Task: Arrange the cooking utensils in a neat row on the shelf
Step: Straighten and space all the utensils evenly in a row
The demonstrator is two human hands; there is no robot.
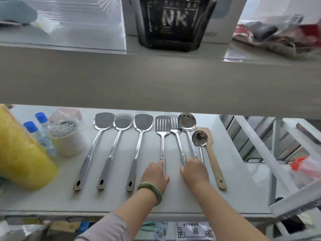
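Several steel utensils lie side by side on the white shelf (173, 202), heads pointing away from me. Three solid turners (139, 136) take the left part of the row. To their right lies a slotted turner (163, 129); my left hand (155, 176), with a green bangle on its wrist, grips its handle. A second slotted turner (175, 126) lies next to it, with my right hand (194, 173) closed over its handle end. A big spoon (187, 121) and a small spoon (199, 138) run under that hand. A wooden spatula (213, 153) lies furthest right.
Left of the row stand a white tub wrapped in plastic (67, 136), two blue-capped bottles (37, 131) and a yellow bag (20, 153). A thick upper shelf (156, 80) overhangs the utensil heads. A white rack (286, 180) borders the right side.
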